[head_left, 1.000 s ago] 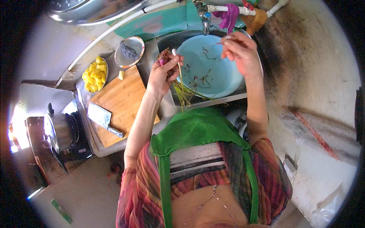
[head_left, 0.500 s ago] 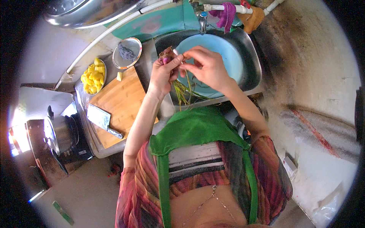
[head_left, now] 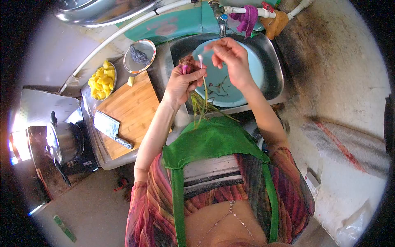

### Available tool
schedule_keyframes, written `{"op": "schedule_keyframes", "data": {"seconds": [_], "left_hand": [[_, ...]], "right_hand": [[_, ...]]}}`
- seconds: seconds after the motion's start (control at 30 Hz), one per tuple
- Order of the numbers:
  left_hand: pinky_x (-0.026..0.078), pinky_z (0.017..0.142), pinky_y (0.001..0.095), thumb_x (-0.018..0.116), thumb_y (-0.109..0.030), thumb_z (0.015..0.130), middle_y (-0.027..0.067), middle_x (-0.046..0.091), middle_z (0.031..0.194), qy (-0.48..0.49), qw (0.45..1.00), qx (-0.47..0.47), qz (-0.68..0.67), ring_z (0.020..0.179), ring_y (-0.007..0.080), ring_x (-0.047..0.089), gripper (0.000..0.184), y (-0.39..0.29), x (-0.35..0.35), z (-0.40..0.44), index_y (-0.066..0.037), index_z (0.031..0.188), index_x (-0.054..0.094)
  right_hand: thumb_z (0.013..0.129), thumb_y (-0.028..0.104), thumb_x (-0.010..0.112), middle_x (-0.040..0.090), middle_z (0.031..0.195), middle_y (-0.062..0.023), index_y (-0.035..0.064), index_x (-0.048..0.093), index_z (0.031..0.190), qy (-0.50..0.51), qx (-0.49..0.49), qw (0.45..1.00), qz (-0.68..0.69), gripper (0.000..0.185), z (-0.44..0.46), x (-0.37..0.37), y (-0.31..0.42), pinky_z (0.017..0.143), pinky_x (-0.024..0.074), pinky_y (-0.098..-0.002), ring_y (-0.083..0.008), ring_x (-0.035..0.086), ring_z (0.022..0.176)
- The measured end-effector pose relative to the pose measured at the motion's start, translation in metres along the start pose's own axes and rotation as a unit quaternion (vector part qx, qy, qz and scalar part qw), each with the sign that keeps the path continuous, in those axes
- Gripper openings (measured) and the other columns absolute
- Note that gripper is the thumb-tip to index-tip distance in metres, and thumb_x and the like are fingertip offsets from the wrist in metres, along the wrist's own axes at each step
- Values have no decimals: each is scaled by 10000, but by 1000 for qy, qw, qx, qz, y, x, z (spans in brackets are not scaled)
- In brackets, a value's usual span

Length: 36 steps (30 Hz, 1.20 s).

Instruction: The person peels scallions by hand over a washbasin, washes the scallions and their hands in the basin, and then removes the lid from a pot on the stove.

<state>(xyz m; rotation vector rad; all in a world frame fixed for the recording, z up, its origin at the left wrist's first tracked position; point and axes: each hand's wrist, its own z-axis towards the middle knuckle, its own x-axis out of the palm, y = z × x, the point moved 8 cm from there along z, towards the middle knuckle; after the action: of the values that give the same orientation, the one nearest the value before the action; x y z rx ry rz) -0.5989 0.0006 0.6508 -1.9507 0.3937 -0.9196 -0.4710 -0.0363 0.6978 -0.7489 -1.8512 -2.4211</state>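
My left hand (head_left: 181,85) grips a bunch of green-stemmed plants (head_left: 199,106) with reddish, rooty bulbs at the top, and the stems hang down below it. One stalk with a pale bulb (head_left: 200,59) stands apart between its thumb and fingers. Just right of that bulb, my right hand (head_left: 230,57) hangs over a light blue basin (head_left: 257,68), fingers bent; its fingertips are smeared, and whether they pinch anything is unclear. Water and several dark plant scraps (head_left: 220,86) lie in the basin, which sits in a metal sink (head_left: 276,66).
Left of the sink are a wooden cutting board (head_left: 131,109) with a cleaver (head_left: 108,124) and a yellow piece (head_left: 131,81), a bowl of yellow chunks (head_left: 102,82), and a bowl with a scouring pad (head_left: 140,57). A tap (head_left: 222,26) is above the basin; a pot (head_left: 63,142) stands far left.
My right hand first came from over the basin to the pale bulb, then drew slightly up and away from it. My left hand has shifted a little right with the bunch.
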Motion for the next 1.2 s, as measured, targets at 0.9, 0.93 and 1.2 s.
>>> {"op": "schedule_keyframes", "data": {"seconds": [0.9, 0.93, 1.2], "left_hand": [[239, 353, 178, 661, -109, 778, 57, 614, 652, -103, 988, 91, 73, 473, 84, 547, 118, -36, -9, -5, -64, 767, 552], [242, 353, 181, 663, -109, 777, 50, 607, 633, -107, 988, 77, 78, 460, 82, 533, 121, -33, -10, -3, -63, 759, 553], [256, 367, 187, 660, -106, 778, 26, 582, 603, -75, 992, 72, 67, 442, 82, 507, 123, -18, -6, 5, -58, 743, 553]], "right_hand": [[787, 78, 594, 609, 712, -81, -6, 616, 831, 207, 62, 933, -289, 97, -35, 22, -14, 589, 446, -294, -130, 557, 629], [787, 78, 594, 609, 712, -81, -6, 616, 831, 208, 61, 932, -289, 97, -35, 22, -13, 589, 446, -294, -130, 557, 629], [723, 76, 599, 541, 719, -106, 25, 566, 763, 173, -131, 869, -446, 72, -35, 35, 16, 550, 442, -360, -274, 559, 627]]}}
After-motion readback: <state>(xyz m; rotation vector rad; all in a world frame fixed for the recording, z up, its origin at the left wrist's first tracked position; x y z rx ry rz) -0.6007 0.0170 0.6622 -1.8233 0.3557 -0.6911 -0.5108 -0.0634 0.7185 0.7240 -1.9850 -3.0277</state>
